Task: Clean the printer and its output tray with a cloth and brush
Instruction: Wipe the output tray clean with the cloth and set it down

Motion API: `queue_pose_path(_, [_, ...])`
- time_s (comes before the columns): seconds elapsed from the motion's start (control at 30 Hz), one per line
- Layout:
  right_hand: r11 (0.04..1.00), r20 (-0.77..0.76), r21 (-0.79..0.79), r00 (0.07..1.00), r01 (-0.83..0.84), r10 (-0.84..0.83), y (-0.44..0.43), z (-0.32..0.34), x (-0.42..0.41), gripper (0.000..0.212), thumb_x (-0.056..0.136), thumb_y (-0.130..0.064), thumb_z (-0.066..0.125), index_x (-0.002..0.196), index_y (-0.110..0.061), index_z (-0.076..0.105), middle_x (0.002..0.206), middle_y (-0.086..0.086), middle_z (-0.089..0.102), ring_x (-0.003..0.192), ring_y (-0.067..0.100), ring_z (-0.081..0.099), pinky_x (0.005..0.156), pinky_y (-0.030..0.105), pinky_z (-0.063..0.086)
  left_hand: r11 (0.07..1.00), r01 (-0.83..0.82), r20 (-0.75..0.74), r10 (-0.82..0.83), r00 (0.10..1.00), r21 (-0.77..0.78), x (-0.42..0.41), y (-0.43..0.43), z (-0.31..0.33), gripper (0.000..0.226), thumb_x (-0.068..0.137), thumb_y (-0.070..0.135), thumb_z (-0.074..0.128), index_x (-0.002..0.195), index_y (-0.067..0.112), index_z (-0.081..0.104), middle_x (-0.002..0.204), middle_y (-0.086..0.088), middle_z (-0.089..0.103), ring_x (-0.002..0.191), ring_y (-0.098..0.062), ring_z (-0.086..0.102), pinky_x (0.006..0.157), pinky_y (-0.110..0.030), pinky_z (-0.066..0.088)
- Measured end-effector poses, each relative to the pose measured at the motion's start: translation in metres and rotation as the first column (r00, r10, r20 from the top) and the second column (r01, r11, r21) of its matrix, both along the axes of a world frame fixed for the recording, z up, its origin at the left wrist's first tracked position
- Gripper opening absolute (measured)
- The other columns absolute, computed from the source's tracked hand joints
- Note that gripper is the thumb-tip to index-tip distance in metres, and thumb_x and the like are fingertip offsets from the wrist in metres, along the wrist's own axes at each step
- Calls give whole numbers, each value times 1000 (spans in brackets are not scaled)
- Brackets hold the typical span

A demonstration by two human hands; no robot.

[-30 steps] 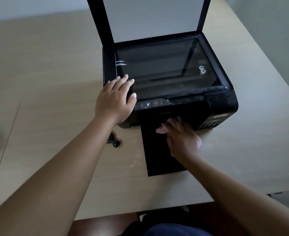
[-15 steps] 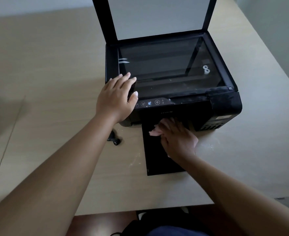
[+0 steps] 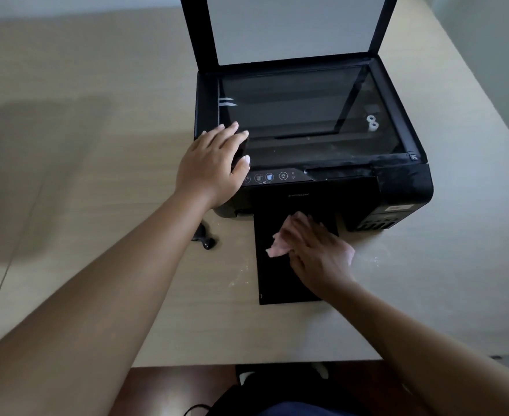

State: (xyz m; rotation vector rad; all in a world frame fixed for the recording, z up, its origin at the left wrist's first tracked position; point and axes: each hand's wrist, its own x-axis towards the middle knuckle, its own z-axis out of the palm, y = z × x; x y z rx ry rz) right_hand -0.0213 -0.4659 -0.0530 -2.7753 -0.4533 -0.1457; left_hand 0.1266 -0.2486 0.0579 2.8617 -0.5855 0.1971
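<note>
A black printer (image 3: 403,187) sits on a pale worktop (image 3: 97,145), its scanner lid (image 3: 292,28) raised upright and the glass exposed. The black output tray (image 3: 277,283) juts from the printer's front. The right hand (image 3: 316,253) presses a pink cloth (image 3: 278,249) flat on the tray with fingers extended. The left hand (image 3: 214,166) rests with fingers straight on the printer's front-left corner. A small black object (image 3: 205,237) lies below that corner.

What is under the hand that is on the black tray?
A pink cloth lies under the right hand, pressed flat on the output tray. Only its edges peek out beside the hand; the rest of the cloth and the tray beneath are covered.
</note>
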Motion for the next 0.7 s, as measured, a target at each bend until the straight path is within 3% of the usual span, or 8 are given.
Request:
queue_pose_path(0.07, [994, -11, -23, 994, -110, 110, 11, 1, -1, 42, 86, -17, 53, 127, -20, 60, 147, 9, 48, 135, 35, 44, 108, 47, 37, 1000, 5, -11, -5, 1000, -2, -1, 0, 1, 56, 95, 45, 31, 147, 26, 39, 158, 4, 31, 146, -18, 23, 121, -37, 13])
queue_pose_path(0.13, [986, -102, -17, 981, -169, 166, 4, 8, -5, 51, 90, -35, 53, 140, -24, 47, 157, 7, 34, 147, 30, 27, 119, 44, 25, 1000, 7, -24, -7, 1000, -9, -3, 1, 3, 54, 97, 44, 32, 147, 25, 38, 158, 4, 30, 147, -17, 21, 121, -36, 11])
queue_pose_path(0.23, [996, -227, 39, 970, -83, 89, -15, 25, -9, 72, 88, -63, 42, 151, -33, 26, 162, -7, 17, 150, 15, 5, 122, 39, 9, 997, 16, 22, -14, 1000, -70, -16, 2, 3, 50, 98, 41, 35, 143, 21, 44, 155, 0, 37, 146, -21, 25, 121, -38, 14])
queue_pose_path(0.3, [987, -233, 138, 971, 88, -54, -30, 33, -12, 63, 91, -62, 36, 147, -32, 40, 156, -8, 31, 145, 20, 21, 118, 40, 20, 992, 51, 151, -33, 988, -117, -37, 3, -2, 45, 97, 37, 43, 135, 14, 52, 148, -7, 45, 141, -29, 30, 118, -42, 21])
queue_pose_path(0.37, [943, -151, 170, 954, 285, -260, -44, 37, -13, 51, 93, -49, 42, 134, -23, 57, 139, 5, 52, 125, 31, 42, 104, 43, 37, 983, 89, 302, -37, 952, -160, -65, 3, -14, 35, 93, 32, 53, 122, 13, 56, 136, -8, 49, 129, -32, 39, 108, -43, 28])
queue_pose_path(0.43, [881, -163, 170, 894, 442, -417, -53, 37, -14, 39, 93, -34, 55, 126, -14, 63, 126, 12, 59, 114, 35, 45, 97, 42, 40, 977, 168, 343, -115, 932, -128, -89, -4, -28, 24, 90, 31, 54, 108, 15, 58, 118, -5, 51, 109, -31, 45, 93, -43, 32])
queue_pose_path(0.57, [805, -398, 152, 781, 573, -481, -58, 35, -15, 31, 88, -25, 68, 115, -12, 64, 115, 11, 59, 112, 33, 47, 93, 40, 40, 931, 364, 51, -362, 931, -35, -102, -29, -60, 26, 93, 32, 47, 90, 12, 62, 91, -5, 60, 84, -28, 52, 72, -44, 46])
queue_pose_path(0.7, [696, -562, 251, 686, 673, -461, -53, 38, -14, 16, 89, -21, 67, 101, -12, 60, 92, -1, 56, 94, 22, 54, 71, 30, 42, 985, 120, -316, -153, 936, -121, -98, -52, -68, 41, 96, 37, 46, 131, 17, 53, 131, 0, 56, 117, -25, 43, 101, -37, 36])
